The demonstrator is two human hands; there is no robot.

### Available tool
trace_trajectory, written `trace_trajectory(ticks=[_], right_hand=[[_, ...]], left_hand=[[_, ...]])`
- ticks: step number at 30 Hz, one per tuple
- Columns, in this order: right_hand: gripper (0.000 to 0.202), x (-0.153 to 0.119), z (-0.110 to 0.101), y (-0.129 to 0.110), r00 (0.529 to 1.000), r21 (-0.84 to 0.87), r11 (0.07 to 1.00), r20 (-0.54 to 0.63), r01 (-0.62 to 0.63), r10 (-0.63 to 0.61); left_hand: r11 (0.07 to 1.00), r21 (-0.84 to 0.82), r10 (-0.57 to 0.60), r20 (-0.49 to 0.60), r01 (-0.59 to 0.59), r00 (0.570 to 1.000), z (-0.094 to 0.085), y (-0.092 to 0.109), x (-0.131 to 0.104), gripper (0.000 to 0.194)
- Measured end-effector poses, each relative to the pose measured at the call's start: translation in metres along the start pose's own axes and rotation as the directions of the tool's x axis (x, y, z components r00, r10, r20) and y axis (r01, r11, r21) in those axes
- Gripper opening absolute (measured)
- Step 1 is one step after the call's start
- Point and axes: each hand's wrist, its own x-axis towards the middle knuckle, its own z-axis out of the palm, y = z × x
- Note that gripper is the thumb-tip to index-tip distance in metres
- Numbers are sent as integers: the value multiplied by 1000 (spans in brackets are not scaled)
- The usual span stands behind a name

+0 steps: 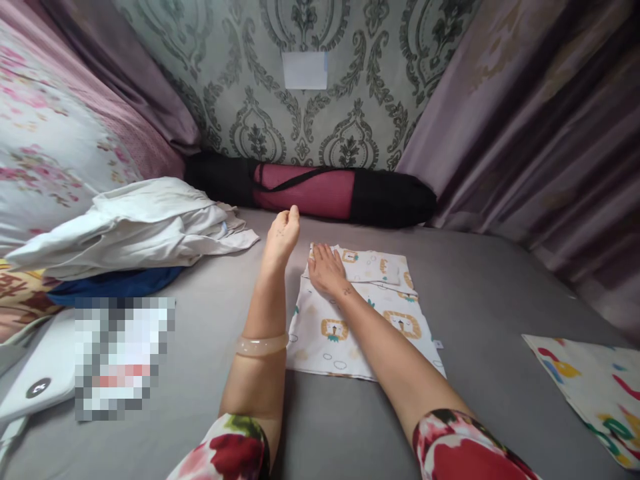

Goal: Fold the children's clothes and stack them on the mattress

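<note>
Head view, folded lion-print cloth (pixel 313 343) pressed beneath flat, slightly spread right grip (pixel 327 267), left grip (pixel 283 235) held beside it, fingers' state unclear.

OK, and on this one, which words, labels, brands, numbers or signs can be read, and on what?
None can be read for certain.
White device: badge mark, too small.
Item beside it: pixelated.
Yellow-and-brown fabric: possible characters, unclear.
Side tag on the lion-print cloth: too small.
Left hand and right wrist: faint marks, unreadable.
Wall paper sheet: no text visible.
</note>
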Motion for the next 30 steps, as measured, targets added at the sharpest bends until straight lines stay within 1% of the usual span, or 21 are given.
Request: trace_trajectory(ticks=[4,7,12,15,17,21,23,25,27,30], right_hand=[[59,4,-3,-2,1000,-13,1000,29,2,-1],[61,8,-7,-10,1000,-12,1000,0,24,-24],[63,9,4,-24,999,19,999,-20,50,-50],[63,8,9,-25,998,35,998,-33,54,-52],[62,8,7,-24,998,57,997,-18,55,-54],[63,9,-12,-11,996,147,988,57,55,-64],[63,6,-22,1,999,139,990,42,20,-26],[63,0,-27,14,999,84,996,14,-35,34],[63,-7,-26,26,998,31,997,13,-65,64],[62,-13,-16,36,998,-11,998,-5,-55,55]], left_hand=[[1000,20,-5,-13,5,1000,0,-2,1,43],[1000,25,2,-4,-2,1000,2,-4,2,45],[999,44,-1,23,0,1000,7,-8,5,48],[998,62,0,28,-2,1000,11,-8,5,48],[998,69,3,41,-6,999,13,-7,4,47],[998,65,7,85,-13,996,16,-5,1,49],[998,63,11,95,-18,995,17,-4,1,50],[998,60,17,99,-23,995,18,-4,1,50],[998,58,16,106,-22,994,20,-3,0,50],[998,65,14,137,-23,990,25,-3,-1,50]])
